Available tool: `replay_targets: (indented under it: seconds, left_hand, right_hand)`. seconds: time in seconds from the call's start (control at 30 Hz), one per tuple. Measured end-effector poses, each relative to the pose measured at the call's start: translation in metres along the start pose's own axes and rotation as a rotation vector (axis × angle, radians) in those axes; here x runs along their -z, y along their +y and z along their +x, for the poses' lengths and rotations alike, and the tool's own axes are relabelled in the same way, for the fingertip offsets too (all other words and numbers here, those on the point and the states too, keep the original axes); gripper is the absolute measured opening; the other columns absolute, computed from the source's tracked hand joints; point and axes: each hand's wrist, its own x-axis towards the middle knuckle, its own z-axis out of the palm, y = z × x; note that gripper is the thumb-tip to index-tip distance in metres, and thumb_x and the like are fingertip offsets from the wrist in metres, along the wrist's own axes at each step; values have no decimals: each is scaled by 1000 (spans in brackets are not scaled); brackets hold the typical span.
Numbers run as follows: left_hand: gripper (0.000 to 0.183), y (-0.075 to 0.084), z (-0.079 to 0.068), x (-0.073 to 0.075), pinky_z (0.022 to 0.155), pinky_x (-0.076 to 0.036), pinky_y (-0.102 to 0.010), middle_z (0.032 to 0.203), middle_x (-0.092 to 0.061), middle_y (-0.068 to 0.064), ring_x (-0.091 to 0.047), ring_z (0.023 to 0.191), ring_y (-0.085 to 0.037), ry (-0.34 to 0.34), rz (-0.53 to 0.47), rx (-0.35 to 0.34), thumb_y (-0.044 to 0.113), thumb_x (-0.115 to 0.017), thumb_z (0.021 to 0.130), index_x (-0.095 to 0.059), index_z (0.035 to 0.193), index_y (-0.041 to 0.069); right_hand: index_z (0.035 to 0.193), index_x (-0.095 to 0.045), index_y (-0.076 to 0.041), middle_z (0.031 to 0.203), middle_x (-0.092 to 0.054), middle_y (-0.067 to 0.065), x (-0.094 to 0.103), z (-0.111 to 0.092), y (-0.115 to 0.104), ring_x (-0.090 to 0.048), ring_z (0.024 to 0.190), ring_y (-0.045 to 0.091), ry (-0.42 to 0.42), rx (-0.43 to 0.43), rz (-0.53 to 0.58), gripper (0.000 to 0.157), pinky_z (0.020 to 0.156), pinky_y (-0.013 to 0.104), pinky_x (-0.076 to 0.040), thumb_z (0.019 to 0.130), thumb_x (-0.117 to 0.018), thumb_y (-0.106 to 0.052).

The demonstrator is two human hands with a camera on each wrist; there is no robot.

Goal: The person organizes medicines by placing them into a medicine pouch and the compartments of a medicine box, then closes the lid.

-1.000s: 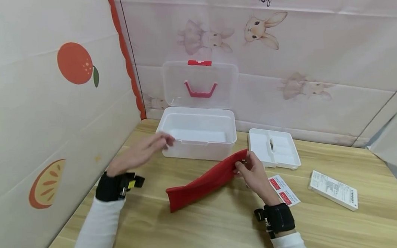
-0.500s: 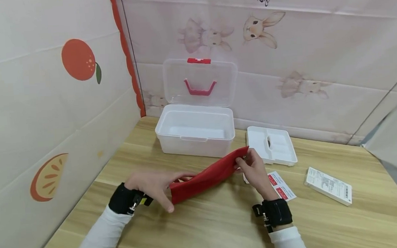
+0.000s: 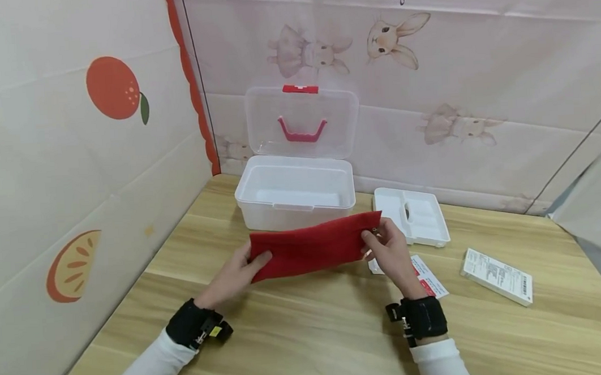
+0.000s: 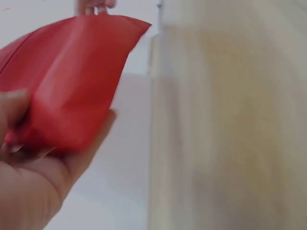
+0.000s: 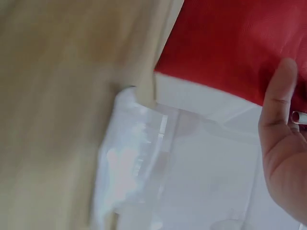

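A red, flat piece of fabric is stretched between both hands above the wooden table, in front of the white box. My left hand pinches its left end, thumb on the near face and fingers behind, as the left wrist view also shows. The right end is held by my right hand, thumb against the red face. A small metal piece shows by the right fingertips; in the right wrist view it is a short shiny tube end. Behind the fabric stands the white box, its clear lid raised.
Right of the box lies a white compartment tray. A red-and-white printed card lies partly behind the right hand. Farther right is a flat white box with printed labels. Printed cloth walls stand behind and to the left.
My left hand has come down and right to the fabric's free left end and taken hold of it. That end has risen, and the fabric now faces me spread flatter. The right hand keeps its hold.
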Motion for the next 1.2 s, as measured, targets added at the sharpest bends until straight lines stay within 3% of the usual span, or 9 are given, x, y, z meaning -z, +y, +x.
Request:
replay_targets:
  seconds: [0.2, 0.3, 0.4, 0.5, 0.57, 0.7, 0.8, 1.0, 1.2]
  left_hand:
    - [36, 30, 5, 9, 86, -55, -30, 129, -60, -11, -62, 111, -21, 184, -80, -156, 19, -47, 106, -46, 141, 10]
    - [38, 49, 12, 19, 84, -56, -27, 126, -59, -8, -62, 109, -17, 264, -99, -165, 21, -45, 107, -43, 141, 5]
    - [40, 64, 22, 33, 84, -52, -22, 118, -59, 0, -59, 104, -11, 389, -89, -151, 24, -46, 106, -43, 139, 1]
    - [41, 79, 32, 50, 84, -49, -20, 117, -59, -1, -58, 104, -12, 488, -57, -170, 26, -47, 106, -45, 138, 1]
    - [41, 88, 39, 62, 86, -49, -21, 124, -56, -4, -55, 110, -15, 515, -40, -184, 27, -47, 106, -45, 141, 6]
    - [40, 100, 59, 76, 89, -50, -25, 132, -54, -8, -53, 116, -19, 517, 4, -179, 27, -45, 106, -45, 143, 11]
    - [40, 99, 83, 83, 93, -47, -30, 133, -53, -8, -51, 117, -19, 509, 59, -124, 27, -44, 106, -45, 143, 12]
    - [43, 85, 121, 88, 97, -47, -38, 138, -50, -9, -48, 120, -22, 467, 95, 33, 29, -42, 107, -42, 147, 13]
    - [47, 64, 143, 88, 100, -45, -41, 142, -46, -11, -46, 124, -27, 384, 17, 166, 28, -43, 107, -35, 152, 16]
  right_hand:
    - [125, -54, -1, 101, -66, 17, 4, -4, -16, -62, 62, 24, -9, 70, -27, 28, 47, 27, -49, 98, -60, -8]
    - [126, -55, 1, 98, -66, 17, 7, -7, -21, -61, 60, 18, -8, 92, -25, 29, 46, 28, -49, 98, -60, -8]
    - [124, -56, 3, 99, -66, 22, 10, -8, -22, -61, 60, 14, -7, 97, -22, 28, 46, 29, -50, 99, -60, -9]
    - [122, -59, 4, 101, -66, 26, 12, -10, -22, -61, 62, 12, -19, 106, -21, 25, 48, 29, -51, 100, -58, -10]
    - [119, -60, 2, 101, -67, 26, 13, -11, -23, -62, 63, 13, -30, 114, -30, 23, 50, 28, -51, 101, -58, -11]
    - [116, -61, 2, 99, -67, 23, 14, -12, -26, -62, 66, 15, -52, 120, -41, 22, 51, 27, -51, 101, -57, -13]
    - [114, -62, 3, 98, -67, 23, 16, -11, -27, -62, 65, 15, -52, 113, -49, 21, 51, 27, -51, 101, -57, -12]
    - [111, -63, 3, 95, -67, 21, 16, -13, -30, -62, 65, 15, -50, 108, -46, 17, 51, 27, -51, 100, -57, -9]
    - [108, -64, 2, 94, -67, 22, 17, -15, -34, -61, 64, 15, -45, 104, -34, 15, 50, 27, -50, 100, -57, -8]
